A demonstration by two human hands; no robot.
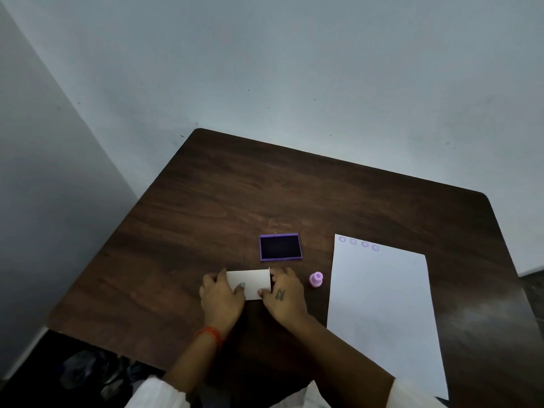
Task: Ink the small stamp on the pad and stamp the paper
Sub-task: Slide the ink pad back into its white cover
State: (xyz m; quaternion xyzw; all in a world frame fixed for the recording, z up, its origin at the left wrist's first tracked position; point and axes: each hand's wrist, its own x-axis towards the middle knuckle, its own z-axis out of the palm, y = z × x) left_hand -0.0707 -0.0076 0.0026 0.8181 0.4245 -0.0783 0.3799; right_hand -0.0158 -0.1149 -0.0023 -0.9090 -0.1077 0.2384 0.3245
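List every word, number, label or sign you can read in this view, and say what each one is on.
No readable text anywhere.
White sheet of paper: four purple round stamp prints along its top edge; contents too small to read.
Right hand: a dark mark on its back, too blurred to read.
Small white card held between both hands: blank.
Purple-framed ink pad and small pink stamp: no label visible.
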